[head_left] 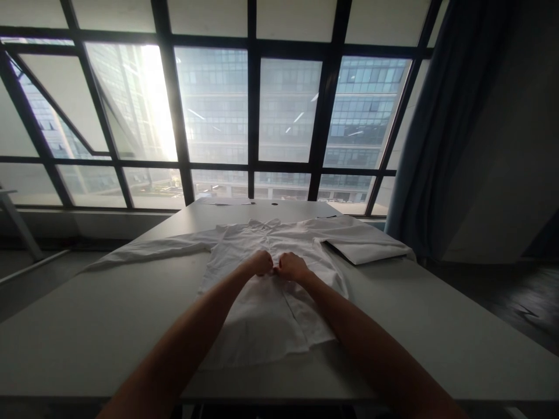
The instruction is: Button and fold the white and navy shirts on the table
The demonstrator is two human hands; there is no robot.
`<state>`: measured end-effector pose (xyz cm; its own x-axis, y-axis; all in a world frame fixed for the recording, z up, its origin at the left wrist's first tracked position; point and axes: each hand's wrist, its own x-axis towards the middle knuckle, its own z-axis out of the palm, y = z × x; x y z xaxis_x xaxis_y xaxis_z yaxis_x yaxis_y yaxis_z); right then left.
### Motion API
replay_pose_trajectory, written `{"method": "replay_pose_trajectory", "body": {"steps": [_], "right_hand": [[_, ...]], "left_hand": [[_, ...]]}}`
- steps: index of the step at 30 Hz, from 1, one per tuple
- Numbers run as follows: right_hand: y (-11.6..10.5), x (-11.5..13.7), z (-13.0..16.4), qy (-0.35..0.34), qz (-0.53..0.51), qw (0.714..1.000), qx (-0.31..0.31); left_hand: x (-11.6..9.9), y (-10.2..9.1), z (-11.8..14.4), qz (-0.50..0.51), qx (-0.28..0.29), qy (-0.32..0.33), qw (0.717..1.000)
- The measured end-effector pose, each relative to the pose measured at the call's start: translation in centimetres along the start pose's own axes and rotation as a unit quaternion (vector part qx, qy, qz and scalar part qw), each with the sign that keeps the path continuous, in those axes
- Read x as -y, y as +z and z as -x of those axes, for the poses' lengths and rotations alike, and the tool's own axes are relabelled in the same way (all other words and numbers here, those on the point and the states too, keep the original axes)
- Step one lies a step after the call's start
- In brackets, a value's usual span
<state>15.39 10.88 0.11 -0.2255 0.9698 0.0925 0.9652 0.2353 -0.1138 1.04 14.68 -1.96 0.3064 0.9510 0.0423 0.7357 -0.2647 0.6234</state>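
Note:
A white long-sleeved shirt (262, 323) lies spread on the table, its collar toward the window and its hem toward me. One sleeve stretches out to the left, the other to the right. My left hand (261, 263) and my right hand (292, 266) meet at the front opening, about mid-shirt. Both are closed, with fingers pinching the shirt's front edges close together. Whatever small part sits between the fingertips is hidden. Below my hands the front opening runs down as a dark slit toward the hem.
The white table (87, 326) reaches to a large window (283, 110) with dark frames. A flat white item with a dark edge (364, 251) lies at the right, partly against the right sleeve. A blue curtain (437, 134) hangs at the right.

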Motion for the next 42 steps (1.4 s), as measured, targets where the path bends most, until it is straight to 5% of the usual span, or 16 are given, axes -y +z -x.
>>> {"method": "replay_pose_trajectory", "body": {"steps": [7,21,25,29,35,42], "right_hand": [[0.2,0.2,-0.2,-0.011,0.011,1.000,-0.014],[0.7,-0.6,0.3,-0.017,0.051,0.997,-0.048],[0.9,-0.4,-0.3,0.002,0.030,0.997,-0.078],[1.5,-1.1,-0.9,0.044,-0.123,0.986,-0.104],[2.9,-3.2,-1.2,-0.049,-0.329,0.938,-0.093],[3.9,-3.8,-1.3,-0.096,-0.409,0.904,-0.081]], "left_hand": [[-0.3,1.6,0.7,-0.061,-0.086,0.016,0.994],[-0.7,2.1,1.1,-0.105,-0.092,-0.012,0.990],[-0.6,2.0,1.2,-0.037,-0.100,-0.021,0.994],[-0.5,2.0,1.2,0.114,-0.106,-0.065,0.986],[-0.1,2.3,0.6,0.238,-0.073,-0.111,0.962],[0.0,2.4,0.1,0.346,-0.062,-0.139,0.926]]}}
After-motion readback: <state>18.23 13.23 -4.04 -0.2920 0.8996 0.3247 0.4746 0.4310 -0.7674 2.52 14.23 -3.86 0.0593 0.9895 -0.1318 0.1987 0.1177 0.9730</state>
